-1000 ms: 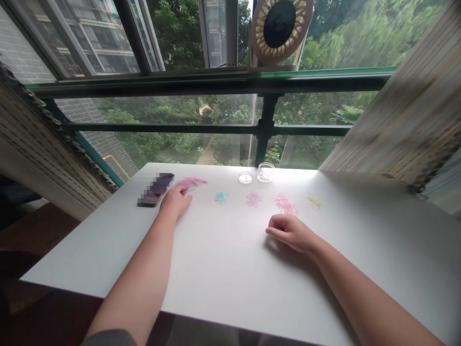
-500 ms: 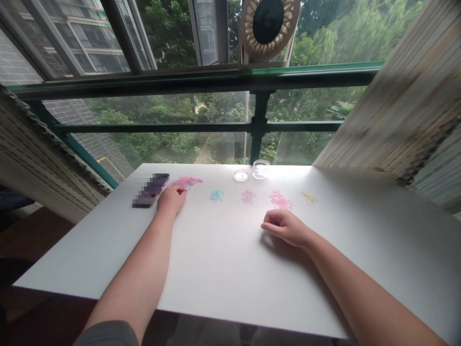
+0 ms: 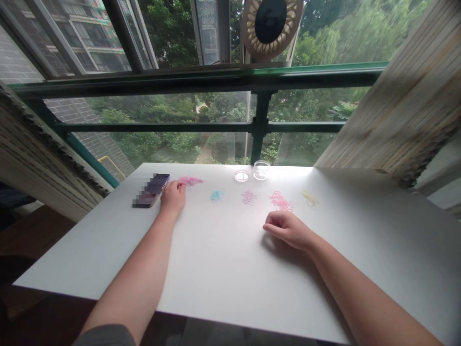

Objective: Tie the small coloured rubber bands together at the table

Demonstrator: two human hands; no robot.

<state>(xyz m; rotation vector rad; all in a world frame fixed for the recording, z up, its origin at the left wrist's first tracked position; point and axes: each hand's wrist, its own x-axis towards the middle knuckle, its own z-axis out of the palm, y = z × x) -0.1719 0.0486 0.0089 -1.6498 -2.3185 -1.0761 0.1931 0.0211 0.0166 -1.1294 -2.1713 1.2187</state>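
At the near left end of a pile of deep pink rubber bands (image 3: 192, 180) is my left hand (image 3: 173, 197). Its fingers are curled closed, and I cannot make out what they hold, if anything. My right hand (image 3: 288, 228) rests on the table in a loose curl, thumb against the fingers, with nothing visible in it. Just beyond it lies a pile of pink bands (image 3: 280, 201). Small piles of blue bands (image 3: 216, 196), pale pink bands (image 3: 248, 197) and yellow bands (image 3: 310, 198) complete a row across the table.
A phone (image 3: 153, 190), partly pixelated, lies left of my left hand on the white table (image 3: 216, 259). Near the back edge are a clear round lid (image 3: 241, 176) and a clear round container (image 3: 261, 170). Behind stand a green railing (image 3: 162, 127) and a fan (image 3: 272, 29).
My left hand has shifted slightly at the deep pink pile, its fingers drawn up and more of the back of the hand showing. My right hand stays in about the same place.
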